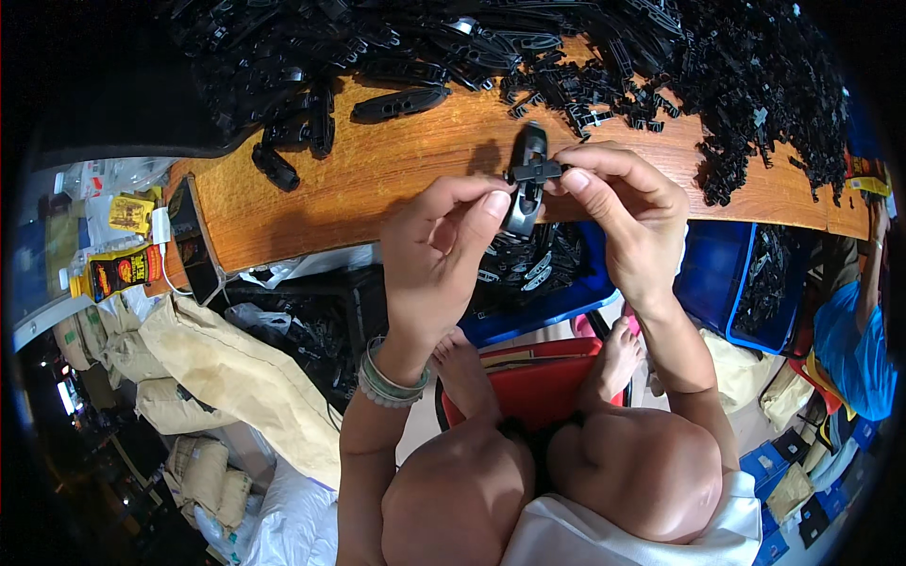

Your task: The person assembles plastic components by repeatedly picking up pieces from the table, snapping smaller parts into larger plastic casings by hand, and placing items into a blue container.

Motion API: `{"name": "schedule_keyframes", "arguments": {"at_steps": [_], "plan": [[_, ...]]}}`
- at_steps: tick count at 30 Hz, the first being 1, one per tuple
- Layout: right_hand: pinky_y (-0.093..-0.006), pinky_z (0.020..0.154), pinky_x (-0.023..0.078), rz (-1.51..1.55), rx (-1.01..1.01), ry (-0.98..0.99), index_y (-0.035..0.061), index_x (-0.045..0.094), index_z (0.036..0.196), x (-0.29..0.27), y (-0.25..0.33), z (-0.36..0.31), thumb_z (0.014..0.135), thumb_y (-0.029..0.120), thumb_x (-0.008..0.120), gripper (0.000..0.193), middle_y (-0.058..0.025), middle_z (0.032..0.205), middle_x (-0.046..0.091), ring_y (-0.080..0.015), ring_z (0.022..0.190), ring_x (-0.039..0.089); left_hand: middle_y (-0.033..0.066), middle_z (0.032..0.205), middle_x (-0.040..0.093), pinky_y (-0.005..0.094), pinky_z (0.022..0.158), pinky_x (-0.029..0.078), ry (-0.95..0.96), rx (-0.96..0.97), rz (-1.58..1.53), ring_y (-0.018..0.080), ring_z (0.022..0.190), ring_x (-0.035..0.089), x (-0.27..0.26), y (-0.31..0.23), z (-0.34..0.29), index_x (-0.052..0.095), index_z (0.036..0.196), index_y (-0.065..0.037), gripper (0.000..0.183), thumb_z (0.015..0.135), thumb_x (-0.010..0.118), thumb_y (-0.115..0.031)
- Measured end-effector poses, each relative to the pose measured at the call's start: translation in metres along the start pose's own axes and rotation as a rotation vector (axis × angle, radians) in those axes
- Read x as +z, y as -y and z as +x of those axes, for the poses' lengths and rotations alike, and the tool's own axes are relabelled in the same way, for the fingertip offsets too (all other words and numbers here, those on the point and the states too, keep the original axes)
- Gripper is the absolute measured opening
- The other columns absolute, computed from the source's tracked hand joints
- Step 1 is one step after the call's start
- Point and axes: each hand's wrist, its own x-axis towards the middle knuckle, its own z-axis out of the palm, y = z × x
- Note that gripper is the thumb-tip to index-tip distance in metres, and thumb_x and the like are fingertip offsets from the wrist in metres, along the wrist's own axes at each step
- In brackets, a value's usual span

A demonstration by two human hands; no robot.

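Black plastic part [533,172]: held above table [377,160], near edge
Left grip [434,241]: pinched on its left side
Right grip [628,208]: pinched on its right side
Middle blue bin [557,314]: black pieces [530,269]
Right blue bin [700,283]: more black pieces [769,264]

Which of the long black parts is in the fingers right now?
The long black part with a crosspiece over its middle, held by left hand and right hand; other long parts lie loose on the tabletop.
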Motion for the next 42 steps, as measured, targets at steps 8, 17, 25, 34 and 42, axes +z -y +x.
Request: {"name": "schedule_keyframes", "arguments": {"at_steps": [8,17,25,34,42], "plan": [[-0.0254,0.077,0.048,-0.15,-0.123,0.11,-0.0059,0.064,0.092,-0.002,-0.002,-0.003,0.081,-0.007,0.06,0.012,-0.0111,0.092,0.063,-0.0151,0.085,0.06,0.0097,0.085,0.064,0.0201,0.069,0.052,0.081,-0.013,0.066,0.0103,0.079,0.062,0.002,-0.005,0.002,0.058,0.103,0.004,0.033,0.073,0.071,0.002],[-0.0278,0.075,0.047,-0.447,-0.358,0.095,-0.0041,0.065,0.086,-0.006,-0.007,-0.004,0.077,-0.006,0.063,0.01,-0.0116,0.092,0.061,-0.0186,0.085,0.059,0.0149,0.082,0.065,0.0257,0.062,0.056,0.077,-0.044,-0.054,0.0206,0.069,0.067,0.002,-0.009,-0.001,0.055,0.103,0.005,0.028,0.077,0.064,0.008],[-0.0275,0.076,0.046,-0.533,-0.371,0.089,-0.0011,0.066,0.085,-0.01,-0.006,-0.005,0.074,-0.005,0.065,0.012,-0.0119,0.092,0.061,-0.0205,0.086,0.059,0.0149,0.082,0.065,0.0251,0.06,0.055,0.096,-0.117,0.0,0.0197,0.07,0.067,0.004,-0.018,-0.002,0.057,0.102,0.006,0.024,0.079,0.061,0.007],[-0.0278,0.072,0.046,-0.506,-0.254,0.17,-0.0014,0.065,0.097,-0.01,-0.006,-0.012,0.076,0.003,0.068,0.022,-0.0118,0.091,0.062,-0.02,0.082,0.06,0.0095,0.08,0.064,0.0213,0.061,0.052,0.152,-0.005,0.049,0.0128,0.073,0.064,-0.001,-0.015,-0.007,0.058,0.104,0.004,0.023,0.081,0.059,0.003],[-0.0273,0.069,0.047,-0.464,-0.093,0.424,-0.0006,0.067,0.09,-0.033,0.008,-0.004,0.077,0.005,0.068,0.014,-0.0099,0.085,0.063,-0.0191,0.079,0.06,0.0077,0.085,0.064,0.0264,0.069,0.051,0.444,0.064,0.312,0.0132,0.071,0.061,-0.026,-0.019,0.009,0.055,0.111,0.005,0.03,0.081,0.056,0.004]]}}
